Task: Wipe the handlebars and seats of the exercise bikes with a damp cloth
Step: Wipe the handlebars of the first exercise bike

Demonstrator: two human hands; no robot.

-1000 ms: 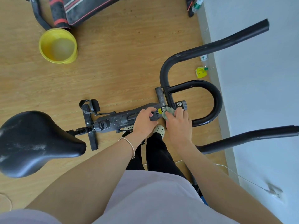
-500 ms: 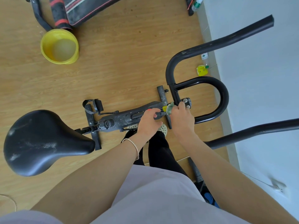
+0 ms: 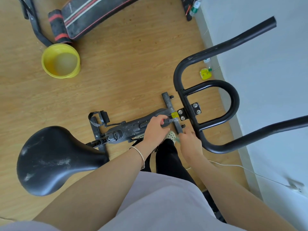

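Observation:
The exercise bike's black handlebars loop out toward the wall on the right, bolted to a clamp plate. Its black seat, streaked with pale dust, is at lower left. My left hand grips the dark bike frame just left of the clamp. My right hand is below the clamp, beside the lower handlebar tube. It holds a greenish cloth, of which only a small edge shows under the fingers.
A yellow basin with water stands on the wood floor at upper left, next to a black and red bench. A small yellow object lies by the white wall. A white cable runs to a wall socket.
My right hand has pulled back with the cloth from the clamp plate, whose bolts now show, and come down beside the lower handlebar tube. My left hand stays on the frame.

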